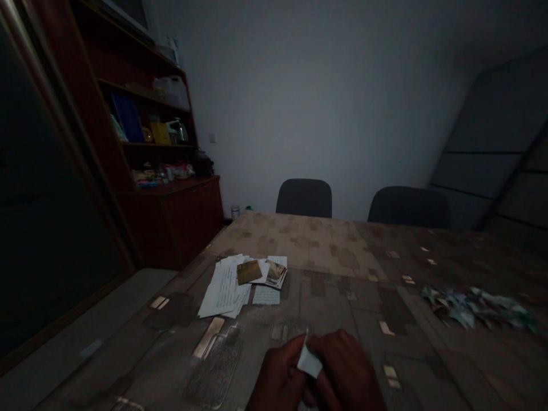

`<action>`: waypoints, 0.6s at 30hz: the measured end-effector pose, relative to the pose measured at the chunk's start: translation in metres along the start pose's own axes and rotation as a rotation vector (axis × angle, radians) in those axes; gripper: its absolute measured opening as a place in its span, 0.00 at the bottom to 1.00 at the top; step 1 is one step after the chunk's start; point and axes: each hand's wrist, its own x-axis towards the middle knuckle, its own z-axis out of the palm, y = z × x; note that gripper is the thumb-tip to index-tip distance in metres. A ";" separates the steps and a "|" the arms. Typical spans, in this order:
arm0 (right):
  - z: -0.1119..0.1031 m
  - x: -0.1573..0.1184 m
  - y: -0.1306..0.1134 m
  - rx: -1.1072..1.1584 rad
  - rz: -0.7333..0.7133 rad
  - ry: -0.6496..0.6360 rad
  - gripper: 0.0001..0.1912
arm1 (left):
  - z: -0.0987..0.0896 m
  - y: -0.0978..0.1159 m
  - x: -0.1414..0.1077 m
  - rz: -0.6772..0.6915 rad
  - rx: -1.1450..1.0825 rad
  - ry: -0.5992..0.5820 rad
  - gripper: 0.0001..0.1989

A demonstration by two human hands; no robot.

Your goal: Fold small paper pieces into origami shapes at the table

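Observation:
Both hands meet low in the middle of the view, over the near part of the table. A small piece of white paper [310, 363] sits between them, bent or folded. My left hand [279, 374] grips its left side with closed fingers. From the right, my right hand [347, 368] pinches the same piece near its upper edge. The lower fingers of both hands are dark and partly hidden. Beyond them lies a spread of written sheets [222, 291], with a brownish card [249, 272] and a small stack of pictures [276, 274] on top.
A patterned cloth covers the table [295, 237]. Crumpled greenish scraps [475, 308] lie in a heap at the right. Two dark chairs, one left [303, 198] and one right [406, 206], stand behind the far edge. A reddish cabinet [171, 217] with filled shelves is at the left.

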 end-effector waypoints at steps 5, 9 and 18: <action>-0.004 0.001 0.001 -0.026 0.028 -0.012 0.13 | 0.001 -0.007 0.003 -0.015 0.035 -0.068 0.17; -0.006 0.002 0.000 -0.048 0.020 -0.006 0.11 | 0.004 -0.003 0.001 -0.057 -0.029 -0.066 0.17; -0.012 0.008 -0.004 -0.141 -0.096 0.065 0.09 | 0.008 0.009 -0.011 -0.092 -0.060 0.021 0.22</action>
